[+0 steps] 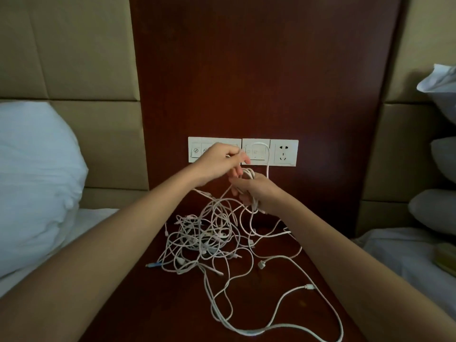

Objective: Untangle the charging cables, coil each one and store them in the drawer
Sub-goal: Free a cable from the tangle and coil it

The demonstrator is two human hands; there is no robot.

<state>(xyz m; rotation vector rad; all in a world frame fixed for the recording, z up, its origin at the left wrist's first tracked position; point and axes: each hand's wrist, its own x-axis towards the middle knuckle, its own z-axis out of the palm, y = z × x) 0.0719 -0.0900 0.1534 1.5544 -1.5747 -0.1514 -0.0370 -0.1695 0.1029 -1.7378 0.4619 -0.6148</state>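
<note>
Gripping a small coil (pixel 248 174) in the right hand (pixel 256 191), left hand (pixel 222 159) pinching its strand, tangled cables (pixel 207 235) below

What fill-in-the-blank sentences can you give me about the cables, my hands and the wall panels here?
1. The right hand grips a small coil of ___ cable.
2. The left hand pinches a strand in front of the switch panel, which sits to the ___ of the wall socket.
3. The tangle lies on the nightstand; the connector at its left edge is ___.

Missing words: white; left; blue.
</note>
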